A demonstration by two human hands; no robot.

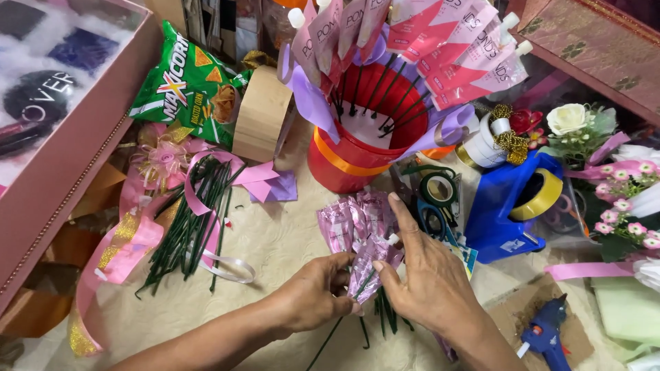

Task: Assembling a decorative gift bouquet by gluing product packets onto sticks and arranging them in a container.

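My left hand (317,291) and my right hand (426,275) both hold a bunch of shiny pink sachets (357,230) fixed on green sticks (383,315) near the front of the table. The left hand pinches the lower part of the bunch. The right hand grips from the right, with its forefinger laid up along the sachets. Behind them stands a red bucket (344,165) with an orange band, filled with pink tubes (440,41) on dark sticks.
A pile of green sticks (192,220) and pink and gold ribbons (130,240) lie at left by a pink box (69,151). A green snack bag (182,82), a blue tape dispenser (505,206), scissors (430,216), a blue glue gun (546,333) and artificial flowers (619,185) surround the work spot.
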